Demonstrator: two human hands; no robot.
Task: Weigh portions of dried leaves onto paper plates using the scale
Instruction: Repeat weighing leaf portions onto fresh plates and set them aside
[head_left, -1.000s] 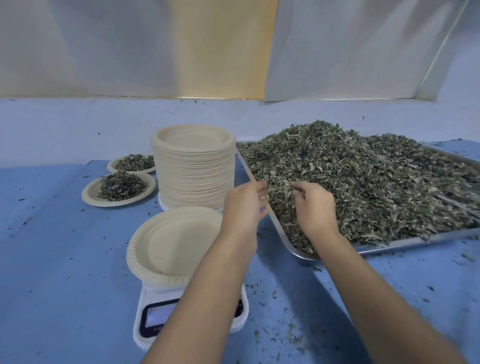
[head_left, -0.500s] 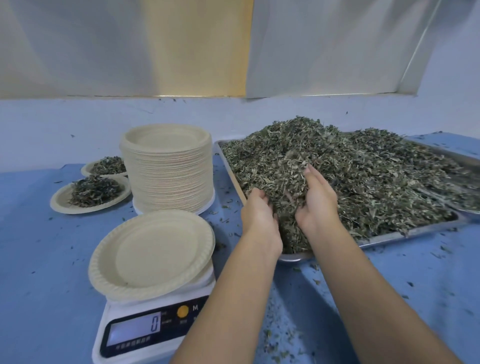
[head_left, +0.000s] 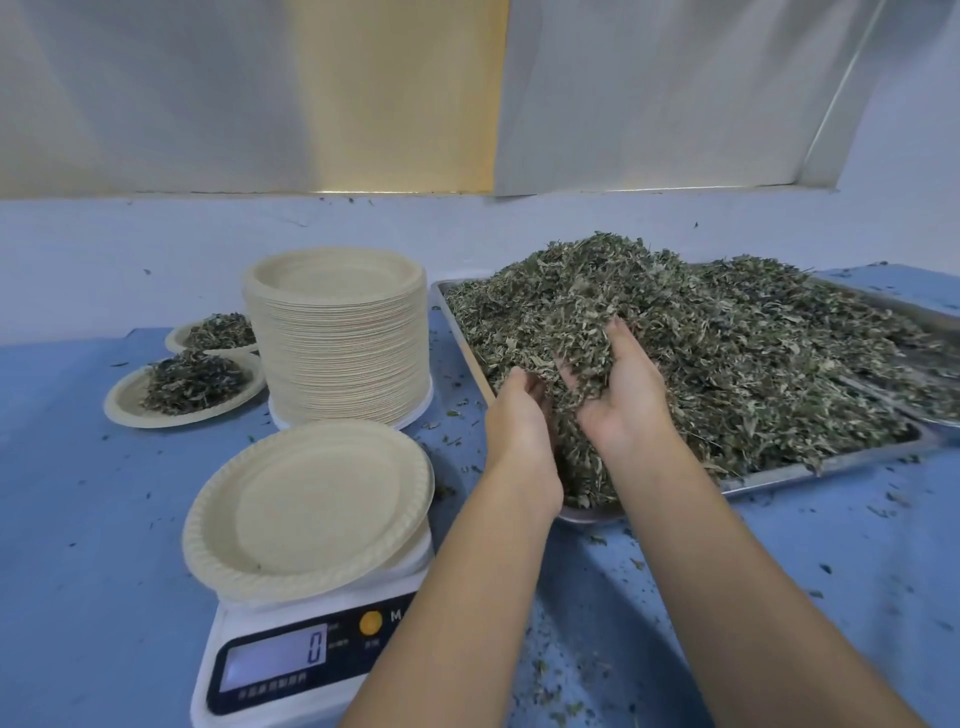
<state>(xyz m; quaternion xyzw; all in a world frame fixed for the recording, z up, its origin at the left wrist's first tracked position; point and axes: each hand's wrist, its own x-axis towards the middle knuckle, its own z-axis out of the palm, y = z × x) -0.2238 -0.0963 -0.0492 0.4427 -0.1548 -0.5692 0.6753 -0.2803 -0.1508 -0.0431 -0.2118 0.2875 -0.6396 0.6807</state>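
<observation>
Tray (head_left: 810, 470): metal, right of centre, heaped with leaves (head_left: 727, 364)
Plate stack (head_left: 343, 353): just left of it
Scale (head_left: 291, 665): lower left, empty plate (head_left: 306, 509) on top, reads 0
Left hand (head_left: 519, 421): centre, fingers curled into the leaves
Right hand (head_left: 623, 400): palm up, fingers straightish, leaves lying on it, right beside the left
</observation>
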